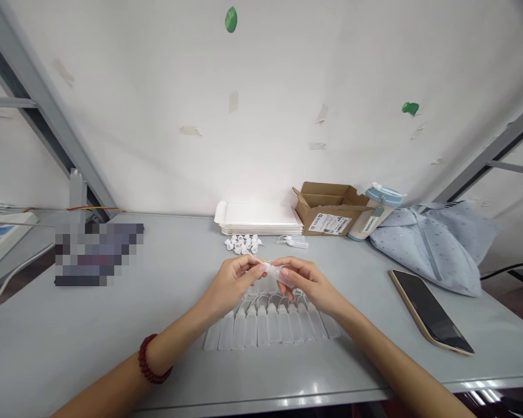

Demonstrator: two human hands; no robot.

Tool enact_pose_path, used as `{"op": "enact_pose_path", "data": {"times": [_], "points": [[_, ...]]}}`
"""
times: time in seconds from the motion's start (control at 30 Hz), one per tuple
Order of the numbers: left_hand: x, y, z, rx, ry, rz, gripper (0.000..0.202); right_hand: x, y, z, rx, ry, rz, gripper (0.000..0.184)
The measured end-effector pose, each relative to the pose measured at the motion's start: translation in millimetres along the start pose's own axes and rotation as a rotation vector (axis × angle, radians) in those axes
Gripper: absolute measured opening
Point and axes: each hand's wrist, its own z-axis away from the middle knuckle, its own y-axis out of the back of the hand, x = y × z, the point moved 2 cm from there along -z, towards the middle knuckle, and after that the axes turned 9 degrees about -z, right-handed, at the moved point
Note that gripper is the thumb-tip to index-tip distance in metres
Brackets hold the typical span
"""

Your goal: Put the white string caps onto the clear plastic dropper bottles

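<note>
Both hands meet above the table's [113, 325] middle, raised slightly off the surface. The left hand [235, 280] pinches one end of a small clear bottle [273, 270] between thumb and curled fingertips. The right hand [308, 281] grips the other end, fingers pressed together around the body. The bottle lies roughly level between the two hands.

Directly below, a row [268, 326] of like bottles lies flat on the table, side by side and touching, tips pointing away from the person. The row's near edge stands well back from the table's front edge.

Behind the hands: a heap of white caps [243, 244] and one loose vial [294, 242], both near a stack of white sheets [259, 217] at the wall. A carton [329, 213] and a cup [375, 213] stand right of the stack.

Open room — the surface left of the left forearm is bare up to a blurred patch [98, 254]. To the right, a phone [431, 310] lies angled near the front edge, well apart from the right forearm; a blue bag [436, 247] lies behind it.
</note>
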Motion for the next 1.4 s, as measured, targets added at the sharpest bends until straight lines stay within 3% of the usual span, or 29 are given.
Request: {"op": "enact_pose_path", "data": {"times": [0.33,0.73,0.93,1.1,1.23,1.4], "points": [[6,0.2,3,-0.035,-0.094,-0.153,0.025,2,0,0,0.030,-0.089,-0.168,0.022],[0,-1.1,2,-0.186,0.027,-0.137,0.036,3,-6,3,0.018,-0.171,-0.147,0.023],[-1,-6.0,4,-0.099,0.035,-0.184,0.039,4,-8,2,0.029,-0.160,-0.135,0.027],[-3,-13.2,7,-0.026,0.060,-0.214,0.043,1,-12,3,-0.009,-0.123,0.014,0.029],[-1,-14.6,7,-0.006,0.036,-0.207,0.041,-3,-13,4,0.037,-0.092,0.126,0.029],[8,-11.6,9,-0.024,-0.055,-0.221,0.031,-2,-10,2,0.047,-0.077,-0.002,0.027]]}}
